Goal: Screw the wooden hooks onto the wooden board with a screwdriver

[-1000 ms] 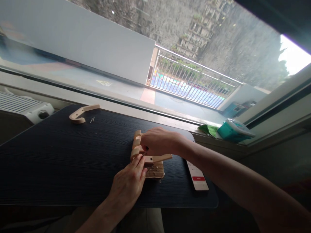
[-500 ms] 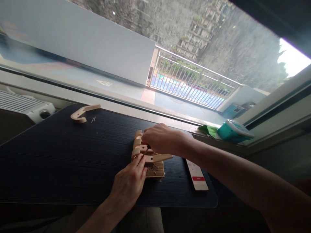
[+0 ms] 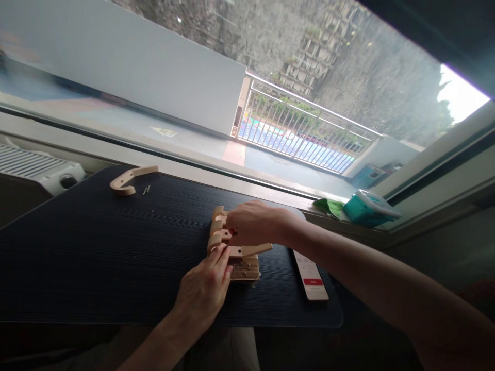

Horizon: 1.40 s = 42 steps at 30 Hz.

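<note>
Several curved wooden hooks sit side by side on a wooden board (image 3: 245, 269) on the dark table. My left hand (image 3: 204, 282) holds the nearest wooden hook (image 3: 247, 251) against the board, its fingers pressed together at the curved end. A dark hole shows in that hook's flat part. My right hand (image 3: 251, 221) is closed above the middle of the row, around a screwdriver (image 3: 234, 232). Only a small dark part of the screwdriver shows; the rest lies hidden by my fingers. Behind it, the far hooks (image 3: 218, 212) are partly covered by this hand.
A loose wooden hook (image 3: 122, 181) lies at the table's far left, with a few screws (image 3: 146, 190) beside it. A phone (image 3: 311, 278) showing a timer rests by the right edge. On the windowsill are a green cloth (image 3: 328, 207) and a teal box (image 3: 369, 208).
My right hand has turned and dropped slightly, so the screwdriver shaft seen earlier is now mostly hidden. My left hand keeps its hold on the near hook.
</note>
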### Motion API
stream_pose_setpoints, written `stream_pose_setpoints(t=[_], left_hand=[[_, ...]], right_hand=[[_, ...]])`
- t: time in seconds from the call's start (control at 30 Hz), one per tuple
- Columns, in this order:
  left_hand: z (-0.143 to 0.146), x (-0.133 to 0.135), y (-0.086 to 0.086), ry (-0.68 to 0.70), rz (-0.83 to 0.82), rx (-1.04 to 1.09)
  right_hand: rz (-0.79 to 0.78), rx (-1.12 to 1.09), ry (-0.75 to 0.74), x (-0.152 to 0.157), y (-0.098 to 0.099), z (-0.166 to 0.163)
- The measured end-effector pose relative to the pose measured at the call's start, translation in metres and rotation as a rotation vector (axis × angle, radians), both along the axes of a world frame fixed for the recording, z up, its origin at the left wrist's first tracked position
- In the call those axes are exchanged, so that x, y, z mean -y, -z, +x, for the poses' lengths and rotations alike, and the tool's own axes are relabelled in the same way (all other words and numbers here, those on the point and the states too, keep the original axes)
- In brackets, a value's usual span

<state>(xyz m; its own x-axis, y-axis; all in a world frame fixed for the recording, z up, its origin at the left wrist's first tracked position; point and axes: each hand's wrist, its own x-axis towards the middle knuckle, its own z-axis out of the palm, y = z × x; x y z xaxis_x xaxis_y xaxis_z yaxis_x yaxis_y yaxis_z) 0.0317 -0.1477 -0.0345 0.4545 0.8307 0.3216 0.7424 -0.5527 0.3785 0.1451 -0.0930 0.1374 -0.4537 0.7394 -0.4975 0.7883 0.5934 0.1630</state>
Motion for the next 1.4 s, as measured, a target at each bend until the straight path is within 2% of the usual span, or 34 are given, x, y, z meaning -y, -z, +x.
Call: stream_pose_setpoints(t=[0.2, 0.53, 0.77, 0.93, 1.13, 1.23, 1.4], left_hand=[[0.0, 0.0, -0.002, 0.005, -0.046, 0.006], [0.001, 0.0, -0.005, 0.002, -0.058, 0.012], [0.0, -0.001, -0.005, 0.015, -0.056, -0.015], [0.0, -0.002, -0.011, 0.029, -0.109, -0.057], [0.001, -0.002, -0.004, 0.007, -0.039, -0.066], [0.001, -0.002, 0.0, 0.006, 0.0, -0.066], [0.0, -0.002, 0.0, 0.004, 0.01, -0.071]], right_hand=[[0.066, 0.032, -0.06, 0.008, -0.008, -0.008], [0.087, 0.021, -0.078, 0.003, 0.008, -0.012], [0.058, 0.053, -0.061, 0.006, -0.003, -0.015], [0.073, -0.024, -0.112, 0.007, 0.002, -0.017], [0.096, -0.026, -0.032, 0.001, 0.01, -0.009], [0.088, -0.002, 0.023, 0.0, 0.005, -0.009], [0.059, 0.054, -0.021, 0.004, -0.008, -0.01]])
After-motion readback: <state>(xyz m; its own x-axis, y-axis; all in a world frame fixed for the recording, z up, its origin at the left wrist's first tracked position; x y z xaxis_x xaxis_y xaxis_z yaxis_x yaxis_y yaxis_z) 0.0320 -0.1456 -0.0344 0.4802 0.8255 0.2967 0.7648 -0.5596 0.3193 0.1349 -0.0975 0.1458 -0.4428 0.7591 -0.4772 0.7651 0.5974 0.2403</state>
